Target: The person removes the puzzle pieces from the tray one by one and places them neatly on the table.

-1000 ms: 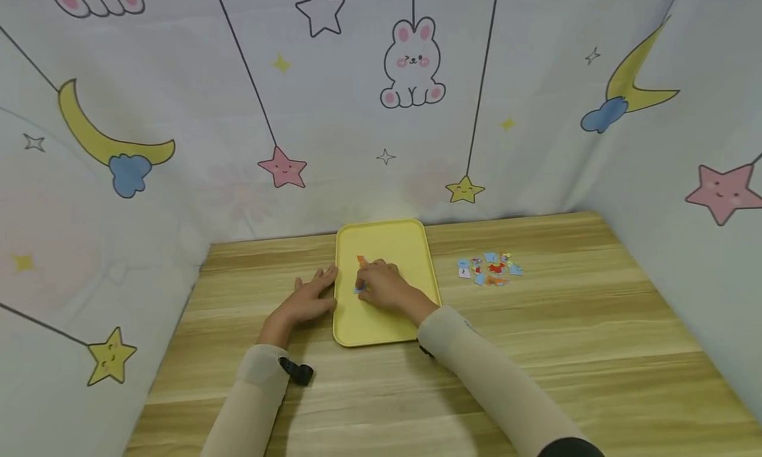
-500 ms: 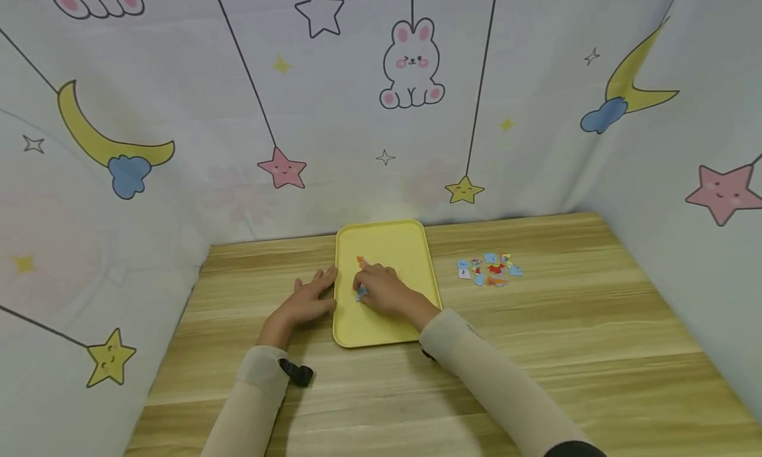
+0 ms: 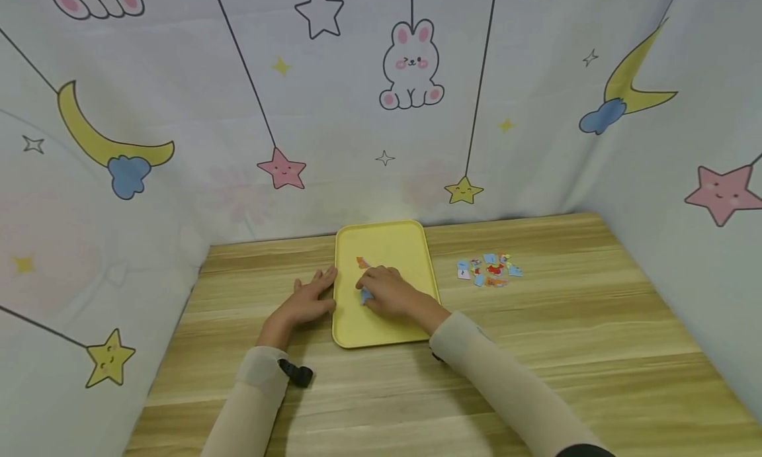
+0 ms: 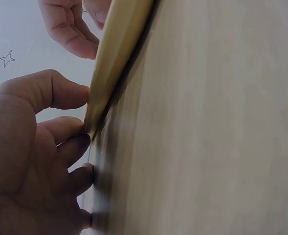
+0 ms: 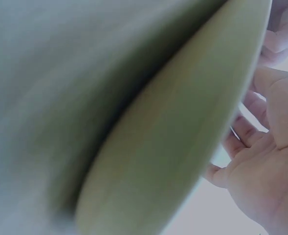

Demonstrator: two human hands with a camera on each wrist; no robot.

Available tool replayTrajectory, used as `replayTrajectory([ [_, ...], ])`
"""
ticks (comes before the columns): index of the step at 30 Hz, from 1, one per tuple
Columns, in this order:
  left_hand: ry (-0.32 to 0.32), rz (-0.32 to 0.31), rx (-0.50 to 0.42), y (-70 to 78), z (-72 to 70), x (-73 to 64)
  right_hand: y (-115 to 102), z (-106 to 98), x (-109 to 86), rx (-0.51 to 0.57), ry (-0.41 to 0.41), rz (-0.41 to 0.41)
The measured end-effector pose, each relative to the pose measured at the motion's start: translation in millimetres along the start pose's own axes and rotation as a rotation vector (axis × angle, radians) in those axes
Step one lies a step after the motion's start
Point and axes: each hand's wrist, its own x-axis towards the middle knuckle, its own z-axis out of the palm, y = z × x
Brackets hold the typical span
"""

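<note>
A yellow tray (image 3: 387, 328) lies on the wooden table. Against its left rim rests my left hand (image 3: 307, 301), fingers spread and fairly straight; the left wrist view has the thumb (image 4: 68, 95) touching the rim's outer side. Over the tray's middle, my right hand (image 3: 389, 293) has its fingers bent, with a small light blue paper piece (image 3: 366, 296) between thumb and forefinger. The hand covers part of that piece. Just beyond the fingers an orange piece (image 3: 362, 262) lies flat on the tray. In the right wrist view the tray's side hides the fingertips.
To the right of the tray, several small cut pieces lie in a loose cluster, among them a red piece (image 3: 495, 270), an orange piece (image 3: 495, 282) and a blue piece (image 3: 489, 258). A printed curtain (image 3: 333, 120) stands behind the table (image 3: 583, 325).
My right hand has shifted slightly right and nearer me, and the blue piece has moved the same way, away from the orange piece. My left hand stays at the rim.
</note>
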Motion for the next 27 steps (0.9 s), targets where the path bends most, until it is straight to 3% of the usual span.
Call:
replayTrajectory([
  [27,-0.005,0.004,-0.014,-2.3,0.0,0.5,22.5,-11.8,-24.4,0.074,0.059,-0.079],
])
